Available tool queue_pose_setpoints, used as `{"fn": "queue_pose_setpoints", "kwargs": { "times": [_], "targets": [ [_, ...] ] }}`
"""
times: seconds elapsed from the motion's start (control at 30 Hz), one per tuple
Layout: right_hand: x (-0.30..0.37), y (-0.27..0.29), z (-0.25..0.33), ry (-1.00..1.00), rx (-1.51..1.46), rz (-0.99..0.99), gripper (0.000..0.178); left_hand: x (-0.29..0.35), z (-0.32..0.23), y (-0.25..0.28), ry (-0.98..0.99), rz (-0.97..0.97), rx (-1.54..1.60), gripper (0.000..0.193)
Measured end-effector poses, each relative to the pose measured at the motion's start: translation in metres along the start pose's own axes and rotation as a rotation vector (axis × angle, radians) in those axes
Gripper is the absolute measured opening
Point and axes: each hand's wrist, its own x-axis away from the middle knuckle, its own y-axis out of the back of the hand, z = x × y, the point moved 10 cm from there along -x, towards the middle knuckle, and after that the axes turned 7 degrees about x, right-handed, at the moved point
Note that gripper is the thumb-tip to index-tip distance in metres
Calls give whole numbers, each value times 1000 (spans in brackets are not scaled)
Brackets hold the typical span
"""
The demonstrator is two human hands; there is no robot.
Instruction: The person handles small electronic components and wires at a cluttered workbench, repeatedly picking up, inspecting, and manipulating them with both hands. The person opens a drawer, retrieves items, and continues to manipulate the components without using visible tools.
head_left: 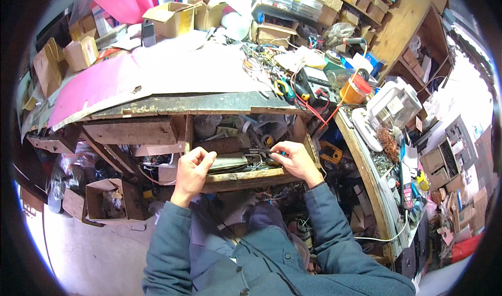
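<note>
An open wooden drawer (246, 178) full of odds and ends juts out from under the bench in front of me. My left hand (193, 173) is above its left front corner, thumb and fingers drawn together; anything between them is too small to make out. Over the right part of the drawer my right hand (298, 163) is closed in a pinch at a thin dark piece I cannot identify. Between the hands lie a brown block-like thing (220, 145) and a flat grey-green bundle (229, 163). Slim metal pieces lie near my right fingertips.
A white and pink sheet (104, 84) covers the bench top. Tangled wires, pliers (285, 88) and an orange jar with a red lid (355, 89) crowd its right side. An open cardboard box (112, 202) stands on the floor at left. The side bench edge (366, 176) curves past my right arm.
</note>
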Motion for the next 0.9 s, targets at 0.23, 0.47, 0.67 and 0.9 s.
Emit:
{"fn": "queue_pose_setpoints", "kwargs": {
  "times": [0.23, 0.47, 0.67, 0.9],
  "targets": [
    [3, -18, -2, -127, 92, 136, 25, 1, -5, 1, 0, -11, -34, 28],
    [4, -19, -4, -151, 105, 189, 27, 1, -2, -2, -22, -15, -13, 28],
    [2, -33, -12, -176, 40, 318, 30, 4, -4, -3, -19, -1, 20, 27],
    [2, -38, -9, -170, 38, 397, 33, 2, -5, 0, -69, -12, -104, 32]
  ]
}}
